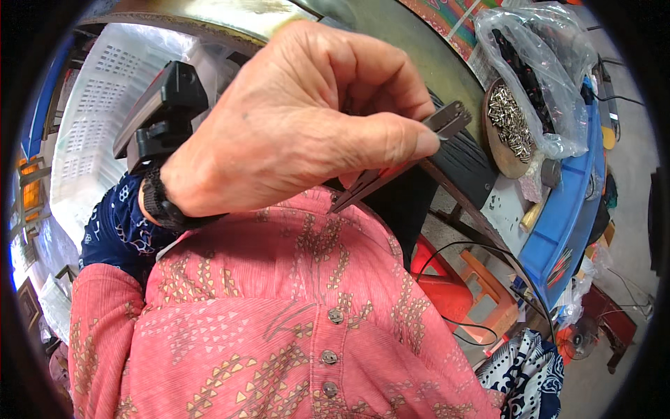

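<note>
My left hand [300,126] is raised in the middle of the view, in front of my pink shirt. Thumb and fingers pinch a slim dark metal piece [450,120] with a notched, toothed end, like part of a folding tool. Below the thumb, a narrow dark length [356,190] with a bit of red runs toward the shirt; whether both are one piece I cannot tell. My right hand is out of view; only a navy and white patterned sleeve [523,373] shows at the lower right.
A wooden dish [513,164] of small metal pins sits at the right, beside a clear plastic bag [558,84] with dark parts. Past it is a blue tray [551,241]. At left stands a white basket [84,140]. A red stool [440,290] is below the bench.
</note>
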`<state>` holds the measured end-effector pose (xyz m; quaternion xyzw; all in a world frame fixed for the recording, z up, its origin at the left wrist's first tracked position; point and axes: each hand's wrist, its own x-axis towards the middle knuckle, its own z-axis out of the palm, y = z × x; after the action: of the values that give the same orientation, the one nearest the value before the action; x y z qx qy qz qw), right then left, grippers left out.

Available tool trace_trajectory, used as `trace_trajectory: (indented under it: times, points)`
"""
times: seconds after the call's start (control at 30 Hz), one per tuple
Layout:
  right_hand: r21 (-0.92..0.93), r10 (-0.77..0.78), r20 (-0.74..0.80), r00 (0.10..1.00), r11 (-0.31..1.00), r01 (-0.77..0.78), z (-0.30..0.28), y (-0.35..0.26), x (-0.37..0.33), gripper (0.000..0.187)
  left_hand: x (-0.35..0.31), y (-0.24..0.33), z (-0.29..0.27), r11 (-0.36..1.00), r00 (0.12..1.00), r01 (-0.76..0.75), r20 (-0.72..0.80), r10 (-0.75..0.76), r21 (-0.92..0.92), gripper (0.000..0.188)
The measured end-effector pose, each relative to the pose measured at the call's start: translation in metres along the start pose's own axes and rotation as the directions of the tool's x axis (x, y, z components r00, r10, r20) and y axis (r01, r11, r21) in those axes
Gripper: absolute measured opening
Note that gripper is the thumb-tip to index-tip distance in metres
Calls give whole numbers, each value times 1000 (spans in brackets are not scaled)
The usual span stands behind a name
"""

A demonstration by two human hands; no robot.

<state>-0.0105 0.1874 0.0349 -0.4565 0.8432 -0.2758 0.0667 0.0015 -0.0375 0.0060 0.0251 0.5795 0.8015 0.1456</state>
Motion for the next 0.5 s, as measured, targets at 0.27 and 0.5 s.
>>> trace_trajectory:
  times: [0.27, 0.5]
  points:
    - [28, -13, -123, 992, 999, 17, -25, -11, -15, 33, -3, 10, -4, 999, 1000, -12, -5, 11, -46, 10]
    - [67, -105, -436, 894, 987, 148, -53, -30, -51, 32, -1, -2, -1, 991, 1000, 28, 6, -27, -127, 10]
